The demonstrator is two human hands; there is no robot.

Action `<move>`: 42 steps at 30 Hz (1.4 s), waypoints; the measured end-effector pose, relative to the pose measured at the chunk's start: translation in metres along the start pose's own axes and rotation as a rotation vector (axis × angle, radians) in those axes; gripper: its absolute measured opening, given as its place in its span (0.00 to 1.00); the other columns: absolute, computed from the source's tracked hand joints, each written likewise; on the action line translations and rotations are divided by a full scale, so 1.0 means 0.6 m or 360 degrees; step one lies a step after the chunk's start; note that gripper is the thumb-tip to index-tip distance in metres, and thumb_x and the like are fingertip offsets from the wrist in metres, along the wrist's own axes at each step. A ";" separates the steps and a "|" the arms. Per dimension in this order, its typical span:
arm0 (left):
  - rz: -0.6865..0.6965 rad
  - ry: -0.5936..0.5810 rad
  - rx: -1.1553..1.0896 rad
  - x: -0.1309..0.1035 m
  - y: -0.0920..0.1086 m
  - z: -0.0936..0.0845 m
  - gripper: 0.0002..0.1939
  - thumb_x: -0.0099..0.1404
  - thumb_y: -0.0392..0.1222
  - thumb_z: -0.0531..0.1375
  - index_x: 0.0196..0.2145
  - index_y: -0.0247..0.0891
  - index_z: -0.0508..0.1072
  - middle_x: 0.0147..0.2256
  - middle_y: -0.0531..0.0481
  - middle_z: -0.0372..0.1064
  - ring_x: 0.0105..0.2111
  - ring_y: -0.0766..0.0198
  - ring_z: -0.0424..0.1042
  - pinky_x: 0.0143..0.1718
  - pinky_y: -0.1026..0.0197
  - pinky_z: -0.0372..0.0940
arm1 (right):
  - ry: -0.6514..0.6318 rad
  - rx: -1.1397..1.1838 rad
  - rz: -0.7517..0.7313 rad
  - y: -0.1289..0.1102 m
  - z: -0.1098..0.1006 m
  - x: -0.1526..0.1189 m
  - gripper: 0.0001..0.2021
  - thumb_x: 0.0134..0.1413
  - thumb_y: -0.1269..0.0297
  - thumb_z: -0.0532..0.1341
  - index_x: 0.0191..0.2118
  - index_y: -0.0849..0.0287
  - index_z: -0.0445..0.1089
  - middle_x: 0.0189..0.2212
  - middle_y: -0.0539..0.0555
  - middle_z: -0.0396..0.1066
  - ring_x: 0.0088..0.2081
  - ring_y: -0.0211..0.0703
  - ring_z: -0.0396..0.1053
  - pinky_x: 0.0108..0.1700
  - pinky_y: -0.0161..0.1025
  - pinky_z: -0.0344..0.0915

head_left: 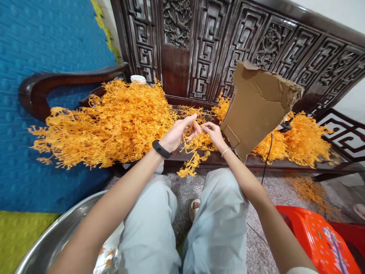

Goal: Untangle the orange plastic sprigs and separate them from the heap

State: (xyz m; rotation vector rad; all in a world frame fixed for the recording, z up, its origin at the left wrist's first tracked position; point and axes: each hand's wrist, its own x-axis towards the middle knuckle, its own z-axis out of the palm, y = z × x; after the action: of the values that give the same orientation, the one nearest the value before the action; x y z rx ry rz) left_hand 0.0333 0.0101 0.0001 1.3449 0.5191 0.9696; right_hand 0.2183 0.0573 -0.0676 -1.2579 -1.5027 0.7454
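- Left hand [184, 131], black band on wrist: fingers loosely curled round the stem of a small orange, branching, plastic-looking sprig [192, 164]. Sprig hangs below the hand, in front of the bench edge.
- Right hand [214, 134], thin bracelet on wrist: thumb and fingertips pinched together just beside the left fingers. Contents of that pinch too small to tell.
- Both hands over the front of a dark carved wooden bench [176, 62], above the person's knees.
- Big heap of orange branching sprigs [111, 123] on the bench, left of the hands; white round container [138, 79] behind it.
- Brown torn-edged cardboard sheet [256, 106] tilted up on the bench, right of the hands.
- More orange clumps [303, 140] past the cardboard, black object with cable [286, 125] by them.
- Floor level: shiny metal basin [67, 217] at left, red plastic stool [313, 232] at right.
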 end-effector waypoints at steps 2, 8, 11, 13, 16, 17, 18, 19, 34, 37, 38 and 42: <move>-0.0014 -0.0004 -0.0035 0.000 0.001 0.000 0.26 0.62 0.56 0.51 0.19 0.33 0.73 0.18 0.50 0.64 0.15 0.74 0.57 0.17 0.68 0.53 | -0.0275 0.0279 -0.0107 -0.030 0.008 -0.018 0.14 0.51 0.53 0.58 0.27 0.60 0.68 0.24 0.50 0.69 0.28 0.36 0.66 0.35 0.35 0.64; -0.0101 -0.0063 -0.0146 0.003 0.000 -0.007 0.31 0.64 0.59 0.44 0.35 0.32 0.77 0.27 0.44 0.73 0.21 0.68 0.68 0.18 0.67 0.59 | -0.0755 0.0649 -0.0156 -0.081 0.014 -0.053 0.27 0.54 0.39 0.50 0.26 0.60 0.68 0.24 0.52 0.69 0.28 0.38 0.68 0.37 0.38 0.65; -0.0084 0.0005 -0.0189 0.002 0.002 -0.012 0.32 0.64 0.59 0.43 0.42 0.32 0.75 0.35 0.42 0.74 0.26 0.65 0.71 0.20 0.66 0.62 | -0.0768 0.0560 -0.0171 -0.086 0.008 -0.057 0.22 0.47 0.41 0.59 0.27 0.59 0.69 0.24 0.51 0.69 0.30 0.39 0.68 0.40 0.39 0.65; -0.0055 0.0088 -0.0207 0.001 0.003 -0.014 0.31 0.65 0.59 0.43 0.45 0.33 0.74 0.39 0.42 0.74 0.31 0.63 0.72 0.22 0.66 0.64 | -0.0738 0.0474 -0.0188 -0.086 0.003 -0.056 0.18 0.44 0.47 0.64 0.28 0.59 0.70 0.24 0.49 0.69 0.29 0.37 0.67 0.39 0.37 0.64; -0.0046 0.0216 -0.0184 -0.001 0.003 -0.017 0.29 0.65 0.58 0.45 0.45 0.34 0.74 0.42 0.43 0.73 0.36 0.62 0.71 0.25 0.65 0.65 | -0.0652 0.0445 -0.0201 -0.085 -0.002 -0.055 0.13 0.45 0.54 0.66 0.27 0.60 0.71 0.23 0.48 0.68 0.26 0.33 0.63 0.33 0.34 0.61; -0.0053 0.0250 -0.0168 -0.001 0.003 -0.017 0.29 0.65 0.58 0.46 0.44 0.34 0.74 0.42 0.42 0.73 0.36 0.62 0.71 0.26 0.65 0.66 | -0.0587 0.0471 -0.0192 -0.084 -0.003 -0.054 0.12 0.45 0.55 0.66 0.27 0.60 0.71 0.22 0.48 0.67 0.24 0.32 0.61 0.30 0.34 0.59; -0.0065 0.0278 -0.0152 0.000 0.002 -0.018 0.28 0.64 0.58 0.46 0.42 0.33 0.75 0.41 0.42 0.73 0.36 0.63 0.71 0.26 0.65 0.66 | -0.0510 0.0504 -0.0174 -0.085 -0.003 -0.053 0.12 0.45 0.55 0.66 0.26 0.60 0.70 0.21 0.47 0.66 0.23 0.31 0.60 0.28 0.33 0.57; -0.0082 0.0302 -0.0137 0.000 0.001 -0.018 0.28 0.64 0.59 0.47 0.40 0.33 0.75 0.40 0.42 0.73 0.35 0.63 0.71 0.26 0.65 0.65 | -0.0421 0.0539 -0.0157 -0.085 -0.004 -0.053 0.12 0.44 0.55 0.66 0.26 0.60 0.70 0.21 0.47 0.64 0.23 0.31 0.58 0.27 0.33 0.56; -0.0316 0.0144 -0.0166 0.007 -0.006 -0.024 0.35 0.62 0.65 0.42 0.10 0.37 0.60 0.09 0.53 0.50 0.09 0.72 0.53 0.11 0.67 0.48 | 0.0179 0.0759 -0.0232 -0.086 -0.022 -0.044 0.08 0.52 0.58 0.57 0.37 0.54 0.62 0.28 0.50 0.63 0.30 0.35 0.64 0.34 0.34 0.64; -0.0520 -0.0178 -0.0034 0.004 -0.003 -0.015 0.40 0.60 0.69 0.37 0.13 0.35 0.68 0.12 0.46 0.62 0.12 0.68 0.62 0.14 0.66 0.56 | 0.0062 0.0958 -0.0312 -0.092 -0.021 -0.046 0.06 0.52 0.60 0.56 0.36 0.55 0.62 0.30 0.51 0.64 0.34 0.36 0.66 0.40 0.37 0.66; -0.0576 -0.0232 -0.0018 0.004 -0.004 -0.012 0.42 0.59 0.70 0.35 0.16 0.34 0.71 0.15 0.43 0.66 0.15 0.66 0.65 0.16 0.65 0.58 | 0.0027 0.1017 -0.0334 -0.094 -0.020 -0.047 0.06 0.52 0.61 0.56 0.36 0.55 0.62 0.30 0.51 0.65 0.35 0.37 0.67 0.42 0.38 0.66; -0.0593 -0.0236 -0.0129 0.008 -0.012 -0.004 0.46 0.56 0.73 0.35 0.34 0.30 0.76 0.29 0.36 0.75 0.28 0.59 0.74 0.27 0.62 0.66 | -0.0184 0.1112 -0.0367 -0.096 -0.020 -0.052 0.04 0.47 0.65 0.56 0.32 0.56 0.63 0.28 0.50 0.64 0.31 0.37 0.66 0.40 0.39 0.66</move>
State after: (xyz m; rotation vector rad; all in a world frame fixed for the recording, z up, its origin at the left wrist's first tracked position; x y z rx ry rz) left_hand 0.0363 0.0158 -0.0063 1.1829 0.5855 0.5752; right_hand 0.2089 0.0104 -0.0214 -0.5163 -1.2766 1.0760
